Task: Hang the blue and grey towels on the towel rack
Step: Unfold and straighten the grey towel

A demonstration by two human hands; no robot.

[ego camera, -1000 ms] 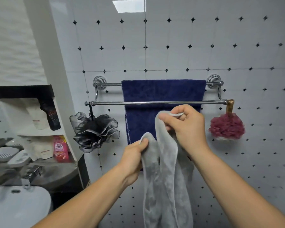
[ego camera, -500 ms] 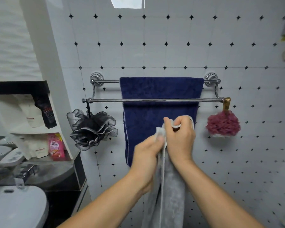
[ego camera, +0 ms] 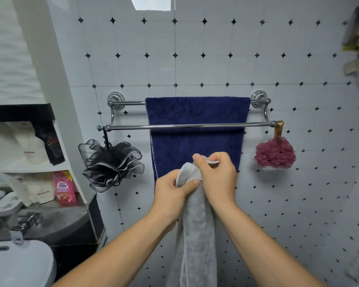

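A dark blue towel (ego camera: 197,114) hangs over the back bar of the chrome double towel rack (ego camera: 133,127) on the tiled wall. The front bar crosses in front of it and carries no towel. Below the rack I hold a grey towel (ego camera: 197,235) that hangs down between my forearms. My left hand (ego camera: 172,193) grips its top edge from the left, thumb on the cloth. My right hand (ego camera: 218,177) pinches the top corner just beside it. Both hands sit close together in front of the blue towel's lower part.
A black mesh bath sponge (ego camera: 110,164) hangs from the rack's left end and a dark red one (ego camera: 275,153) from the right end. At left stand a white shelf with bottles (ego camera: 50,146), a pink pouch (ego camera: 63,187), a tap (ego camera: 27,221) and a white basin (ego camera: 19,264).
My left hand has moved right along the grey towel's top edge until it sits against my right hand. Both hands have sunk lower, further below the rack's front bar.
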